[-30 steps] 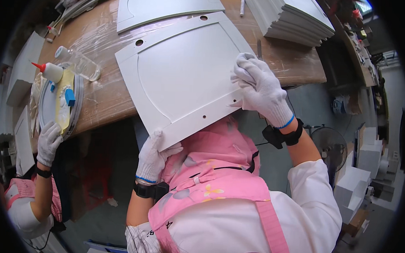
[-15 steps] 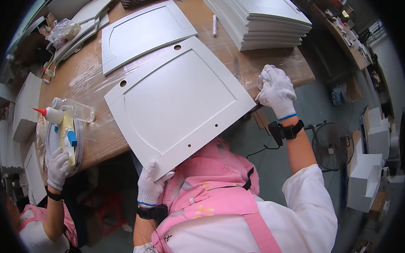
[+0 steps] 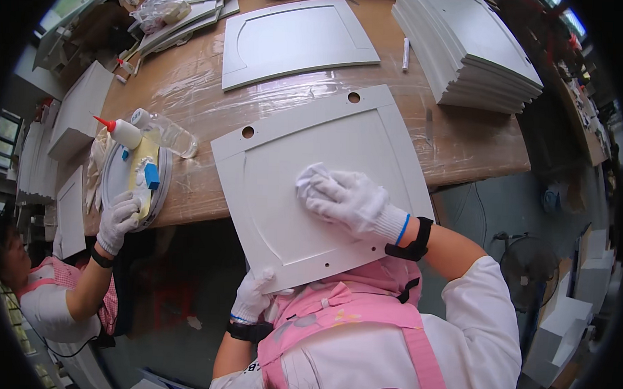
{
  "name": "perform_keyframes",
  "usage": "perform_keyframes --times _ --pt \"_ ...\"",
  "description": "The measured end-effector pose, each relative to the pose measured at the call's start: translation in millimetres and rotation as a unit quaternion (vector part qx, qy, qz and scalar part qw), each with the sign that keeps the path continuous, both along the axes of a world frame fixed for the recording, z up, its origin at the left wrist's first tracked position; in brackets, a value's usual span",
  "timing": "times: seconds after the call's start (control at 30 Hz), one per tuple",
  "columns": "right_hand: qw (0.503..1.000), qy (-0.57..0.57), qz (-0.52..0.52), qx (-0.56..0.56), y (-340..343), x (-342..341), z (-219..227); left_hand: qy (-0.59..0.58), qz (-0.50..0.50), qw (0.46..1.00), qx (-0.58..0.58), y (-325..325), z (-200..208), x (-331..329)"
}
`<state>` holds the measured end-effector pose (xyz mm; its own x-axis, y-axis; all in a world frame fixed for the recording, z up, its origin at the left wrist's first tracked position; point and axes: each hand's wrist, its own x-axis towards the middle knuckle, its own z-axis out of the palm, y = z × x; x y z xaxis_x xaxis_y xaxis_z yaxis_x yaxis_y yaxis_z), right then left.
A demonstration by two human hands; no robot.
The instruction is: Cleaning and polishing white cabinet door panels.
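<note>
Left hand, gloved, grips the near bottom edge of the white door panel, fingers curled around it. The panel lies tilted, its far part on the plastic-covered table, its near part overhanging. Right hand, gloved, presses a white cloth flat on the panel's face, fingers loosely spread. Farther off lies a second panel.

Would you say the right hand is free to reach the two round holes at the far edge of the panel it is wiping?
Probably yes. The right hand lies flat on the white panel with a cloth, and the panel face between it and the round holes is bare. The left hand grips the near edge.
</note>
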<state>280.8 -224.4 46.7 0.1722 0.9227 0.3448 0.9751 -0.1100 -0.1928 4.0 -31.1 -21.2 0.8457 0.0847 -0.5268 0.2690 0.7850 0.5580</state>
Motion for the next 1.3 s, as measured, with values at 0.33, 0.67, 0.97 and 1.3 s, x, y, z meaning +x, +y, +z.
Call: perform_keyframes --times 0.33,0.67,0.97,1.3 --pt "0.835 -0.204 -0.51 -0.032 -135 154 49 -0.014 0.024 0.999 -0.027 7 -2 4" --pt "0.971 -0.006 -0.223 -0.08 12 38 155 -0.068 0.054 0.995 -0.051 19 11 19" --pt "0.974 0.106 0.183 -0.083 184 -79 195 -0.094 0.061 0.992 -0.059 23 12 21" --pt "0.964 -0.247 0.096 0.024 358 -91 69 -0.205 0.046 0.959 -0.189 32 -7 5"
